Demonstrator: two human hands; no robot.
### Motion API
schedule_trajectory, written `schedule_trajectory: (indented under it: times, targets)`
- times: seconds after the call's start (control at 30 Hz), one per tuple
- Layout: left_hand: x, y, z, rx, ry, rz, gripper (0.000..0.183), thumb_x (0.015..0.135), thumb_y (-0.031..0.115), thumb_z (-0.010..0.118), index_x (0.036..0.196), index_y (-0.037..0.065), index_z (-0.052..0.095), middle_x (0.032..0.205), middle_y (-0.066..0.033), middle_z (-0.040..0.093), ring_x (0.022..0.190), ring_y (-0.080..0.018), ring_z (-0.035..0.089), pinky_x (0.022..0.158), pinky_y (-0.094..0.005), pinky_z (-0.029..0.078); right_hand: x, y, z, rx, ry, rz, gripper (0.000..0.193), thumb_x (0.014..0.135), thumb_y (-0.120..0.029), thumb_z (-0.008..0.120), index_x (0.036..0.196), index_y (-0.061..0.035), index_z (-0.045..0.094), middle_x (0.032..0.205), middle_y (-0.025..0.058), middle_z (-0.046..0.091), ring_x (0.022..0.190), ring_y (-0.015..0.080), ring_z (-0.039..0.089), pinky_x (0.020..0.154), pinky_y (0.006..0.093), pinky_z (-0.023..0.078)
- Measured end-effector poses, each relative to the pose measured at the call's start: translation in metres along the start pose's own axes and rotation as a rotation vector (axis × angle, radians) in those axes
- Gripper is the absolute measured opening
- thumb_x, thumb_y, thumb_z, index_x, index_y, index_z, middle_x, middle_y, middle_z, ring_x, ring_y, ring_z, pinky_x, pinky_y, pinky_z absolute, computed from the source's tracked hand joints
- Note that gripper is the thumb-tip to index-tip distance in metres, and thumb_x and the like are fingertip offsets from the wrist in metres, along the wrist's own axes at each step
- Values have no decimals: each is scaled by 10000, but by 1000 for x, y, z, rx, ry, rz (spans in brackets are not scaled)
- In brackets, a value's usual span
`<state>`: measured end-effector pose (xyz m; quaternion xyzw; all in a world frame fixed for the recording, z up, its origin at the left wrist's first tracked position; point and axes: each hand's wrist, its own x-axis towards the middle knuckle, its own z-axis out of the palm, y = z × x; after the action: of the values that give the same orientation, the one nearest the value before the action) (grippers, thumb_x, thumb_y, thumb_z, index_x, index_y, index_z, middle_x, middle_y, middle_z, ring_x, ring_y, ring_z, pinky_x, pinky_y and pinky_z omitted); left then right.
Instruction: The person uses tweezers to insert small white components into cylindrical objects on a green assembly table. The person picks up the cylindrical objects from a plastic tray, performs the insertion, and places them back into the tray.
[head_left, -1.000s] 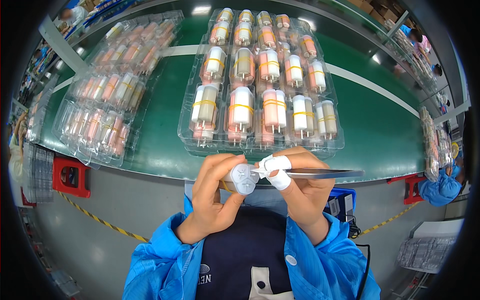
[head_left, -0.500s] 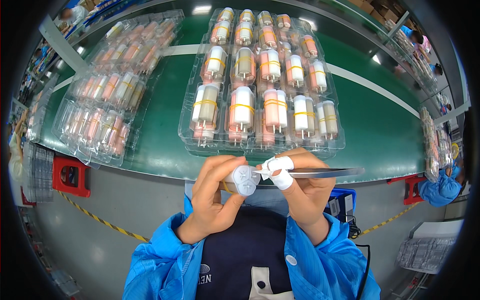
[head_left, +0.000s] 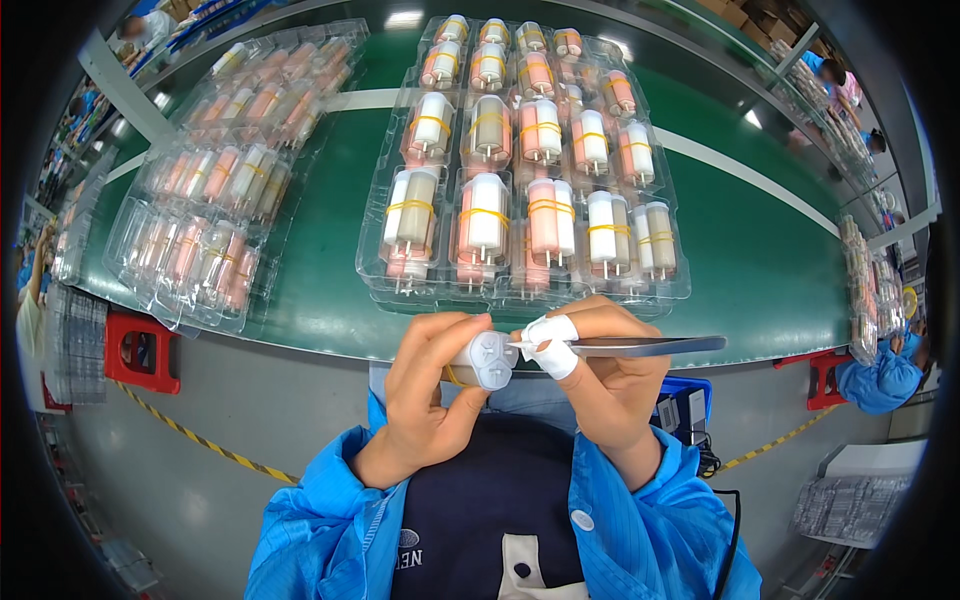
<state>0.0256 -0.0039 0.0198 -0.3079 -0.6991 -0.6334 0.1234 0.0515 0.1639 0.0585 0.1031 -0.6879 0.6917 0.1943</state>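
My left hand (head_left: 425,390) is closed around a bundle of small capped cylinders (head_left: 490,360), bound with a yellow rubber band. Their pale ends, each with a small stub, are turned toward my right hand (head_left: 610,375). White tape wraps that hand's thumb and index finger, which pinch a pair of metal tweezers (head_left: 655,347). The tweezers' tips are at the stub on the right side of the bundle; whether they grip it is too small to tell. Both hands are in front of the table's near edge, above my lap.
Ahead on the green table (head_left: 320,250), a clear plastic tray (head_left: 372,268) carries several banded pink, white and grey cylinder bundles. More filled trays (head_left: 150,265) lie at left. A red stool (head_left: 145,350) and blue bin (head_left: 700,385) stand below. Other people are at the edges.
My right hand and the tweezers have shifted very slightly left and down at the bundle. My left hand keeps its hold almost unchanged.
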Motion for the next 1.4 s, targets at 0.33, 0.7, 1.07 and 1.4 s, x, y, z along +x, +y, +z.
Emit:
schedule_trajectory:
  times: [0.33, 0.7, 1.07, 1.4]
  targets:
    - [2, -4, -2, 163, -36, 123, 586, 567, -129, 626, 1146, -51, 577, 1034, -200, 558, 885, -304, 562, 739, -351, 463, 11, -9, -4, -248, -168, -94, 138, 743, 30, 660, 880, 16, 657, 795, 132, 649, 672, 193, 637, 588, 267, 489]
    - [6, 4, -3, -237, -73, 12, 494, 772, -40, 656, 1233, -56, 480, 1138, -187, 521, 985, -237, 579, 829, -316, 482, 7, -11, -7, 298, 36, 89, 122, 799, 5, 681, 915, 37, 664, 848, 128, 661, 826, 176, 626, 726, 292, 489]
    - [3, 1, 2, -167, -19, 3, 499, 718, -106, 625, 1199, -50, 507, 1120, -193, 529, 980, -243, 581, 822, -308, 484, 4, -11, -5, -34, -38, -93, 146, 772, 16, 688, 917, 13, 671, 857, 143, 672, 764, 185, 650, 655, 277, 508]
    - [1, -2, 3, -15, 32, 83, 561, 602, -167, 557, 1152, -56, 540, 1075, -203, 549, 942, -283, 562, 797, -324, 470, 3, -9, -1, -177, -39, -174, 142, 753, 29, 681, 894, 12, 678, 813, 145, 670, 703, 192, 658, 597, 266, 512]
